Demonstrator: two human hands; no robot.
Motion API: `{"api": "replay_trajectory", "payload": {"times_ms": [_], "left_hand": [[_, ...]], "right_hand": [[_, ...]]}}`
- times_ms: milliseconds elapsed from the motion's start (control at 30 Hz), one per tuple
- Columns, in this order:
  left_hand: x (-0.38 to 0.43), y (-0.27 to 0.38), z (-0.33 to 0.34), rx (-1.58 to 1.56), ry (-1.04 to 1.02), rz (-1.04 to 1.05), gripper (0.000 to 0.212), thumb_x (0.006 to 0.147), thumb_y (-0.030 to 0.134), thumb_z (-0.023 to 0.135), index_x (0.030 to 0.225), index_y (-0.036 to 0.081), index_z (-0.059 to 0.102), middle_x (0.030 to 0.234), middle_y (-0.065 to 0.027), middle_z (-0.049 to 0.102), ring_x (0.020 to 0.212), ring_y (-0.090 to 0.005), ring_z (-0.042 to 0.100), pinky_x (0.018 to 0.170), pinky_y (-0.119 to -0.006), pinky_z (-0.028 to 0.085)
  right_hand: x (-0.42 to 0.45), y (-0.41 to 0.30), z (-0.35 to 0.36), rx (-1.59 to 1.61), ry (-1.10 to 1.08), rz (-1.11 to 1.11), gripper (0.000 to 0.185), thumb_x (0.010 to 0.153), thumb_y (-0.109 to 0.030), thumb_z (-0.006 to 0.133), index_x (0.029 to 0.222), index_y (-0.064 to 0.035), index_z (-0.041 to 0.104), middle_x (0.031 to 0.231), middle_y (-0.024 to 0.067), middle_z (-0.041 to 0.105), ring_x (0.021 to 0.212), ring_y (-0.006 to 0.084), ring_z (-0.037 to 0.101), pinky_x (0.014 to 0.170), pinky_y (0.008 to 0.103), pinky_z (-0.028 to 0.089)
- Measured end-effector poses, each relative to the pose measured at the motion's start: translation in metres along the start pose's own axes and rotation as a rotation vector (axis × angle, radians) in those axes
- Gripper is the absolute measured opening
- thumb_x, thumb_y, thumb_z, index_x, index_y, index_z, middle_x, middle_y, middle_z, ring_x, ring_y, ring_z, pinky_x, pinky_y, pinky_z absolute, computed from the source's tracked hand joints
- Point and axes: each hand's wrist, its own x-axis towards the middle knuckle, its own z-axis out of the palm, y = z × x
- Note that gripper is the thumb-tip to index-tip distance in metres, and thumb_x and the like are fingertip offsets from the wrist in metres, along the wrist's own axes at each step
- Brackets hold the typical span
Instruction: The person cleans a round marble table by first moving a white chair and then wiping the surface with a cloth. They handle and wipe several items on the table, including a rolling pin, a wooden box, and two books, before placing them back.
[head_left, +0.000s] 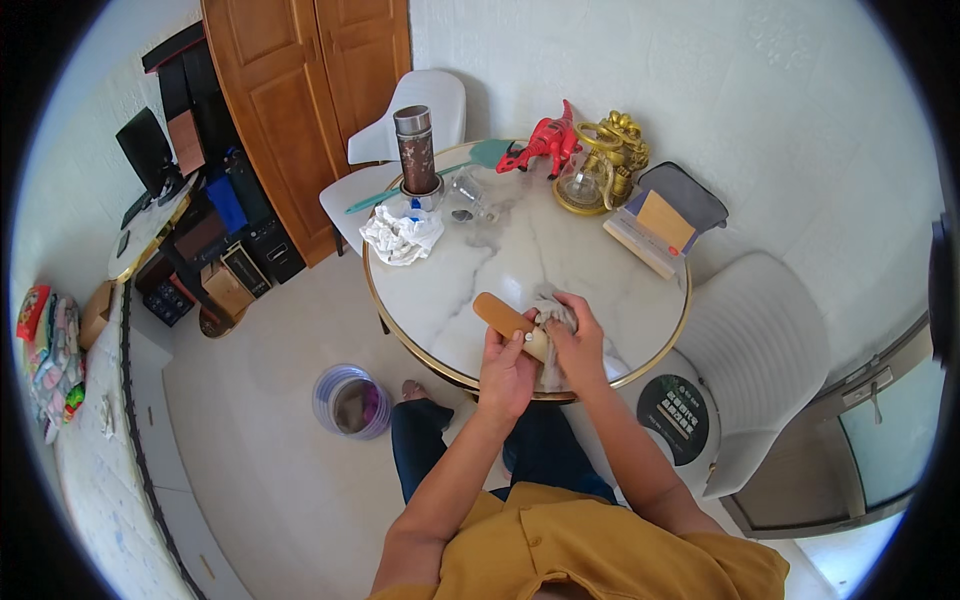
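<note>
My left hand (510, 379) is closed around an oblong object with a tan rounded end (498, 310) and a cream part bearing a small silvery button. What kind of object it is, I cannot tell. My right hand (583, 346) pinches a crumpled greyish cloth (553, 310) against the cream part, and the cloth's lower end hangs beside it. Both hands are over the near edge of a round marble-patterned table (420, 300) with a gold rim.
Farther back are white crumpled tissue (403, 236), a dark metal-capped tumbler (417, 154), a clear cup (466, 187), a teal fly swatter (495, 153), a red toy dinosaur (551, 142), a gold ornament (626, 142) and a book (637, 240). Chairs (765, 352) and a clear bin (322, 401) flank me.
</note>
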Motion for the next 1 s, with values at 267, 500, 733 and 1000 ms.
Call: {"api": "replay_trajectory", "payload": {"times_ms": [267,500,733,1000], "left_hand": [[0.005,-0.003,0.002,0.009,0.064,-0.006,0.040,0.101,0.002,0.045,0.140,0.009,0.037,0.136,-0.0122,0.052,0.128,-0.0251,0.049,0.112,-0.045,0.038],[-0.002,0.001,0.009,0.089,0.038,-0.013,0.037,0.102,0.002,0.045,0.138,0.010,0.039,0.136,-0.0112,0.052,0.127,-0.0228,0.049,0.111,-0.041,0.039],[0.002,-0.003,0.007,0.086,0.067,0.034,0.038,0.101,-0.001,0.044,0.137,0.008,0.039,0.137,-0.0126,0.051,0.126,-0.0234,0.049,0.110,-0.041,0.039],[-0.005,0.001,0.012,0.042,0.016,0.040,0.039,0.099,-0.003,0.047,0.136,0.008,0.041,0.137,-0.0149,0.052,0.132,-0.0285,0.046,0.116,-0.043,0.033]], "right_hand": [[-0.026,-0.003,-0.017,-0.239,-0.261,-0.260,0.045,0.081,0.000,0.066,0.125,-0.0065,0.057,0.113,0.0121,0.056,0.113,0.0298,0.054,0.096,0.0361,0.044],[-0.009,0.006,-0.006,0.160,-0.045,0.077,0.036,0.085,0.000,0.064,0.120,-0.0030,0.057,0.111,0.0103,0.064,0.101,0.0190,0.061,0.088,0.0298,0.049],[-0.016,0.010,-0.017,-0.094,-0.193,-0.223,0.039,0.086,-0.002,0.065,0.124,-0.0019,0.055,0.114,0.0104,0.065,0.104,0.0194,0.062,0.092,0.0308,0.048],[-0.002,0.008,-0.015,0.537,-0.010,0.341,0.039,0.091,-0.002,0.062,0.129,-0.0061,0.053,0.101,0.0086,0.065,0.095,0.0192,0.064,0.088,0.0321,0.051]]}}
